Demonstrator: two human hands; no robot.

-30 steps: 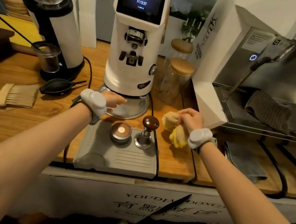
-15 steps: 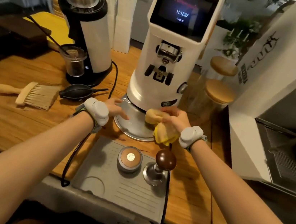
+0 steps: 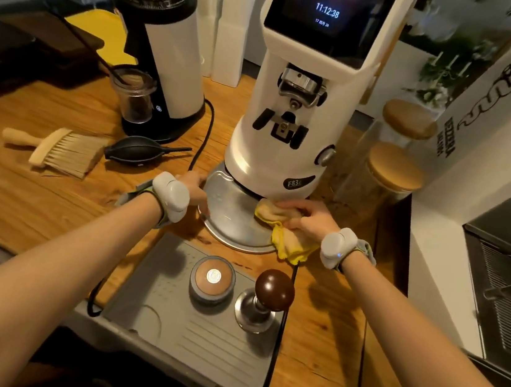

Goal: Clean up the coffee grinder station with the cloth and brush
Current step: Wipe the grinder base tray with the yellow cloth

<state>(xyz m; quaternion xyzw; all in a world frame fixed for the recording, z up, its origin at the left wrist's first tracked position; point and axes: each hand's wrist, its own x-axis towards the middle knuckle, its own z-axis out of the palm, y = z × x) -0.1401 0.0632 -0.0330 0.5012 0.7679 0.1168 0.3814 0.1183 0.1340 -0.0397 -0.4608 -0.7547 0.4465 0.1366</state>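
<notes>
A white coffee grinder [image 3: 295, 101] with a dark screen stands on a round metal base plate [image 3: 231, 219] on the wooden counter. My right hand [image 3: 306, 216] presses a crumpled yellow cloth [image 3: 288, 233] onto the plate's right side, close to the grinder's foot. My left hand [image 3: 195, 187] grips the plate's left rim. A wooden-handled brush [image 3: 58, 149] lies flat on the counter to the left, untouched.
A black rubber air blower [image 3: 137, 153] lies beside the brush. Behind it stands a second grinder [image 3: 165, 51] with a glass cup [image 3: 132, 96]. A grey tamping mat [image 3: 197, 325] holds a distributor [image 3: 212, 278] and tamper [image 3: 268, 299]. Two cork-lidded jars [image 3: 393, 172] and an espresso machine [image 3: 505, 258] are on the right.
My right hand carried the cloth leftwards from the counter onto the base plate. My left hand stayed on the plate's left rim. My head moved closer and to the left.
</notes>
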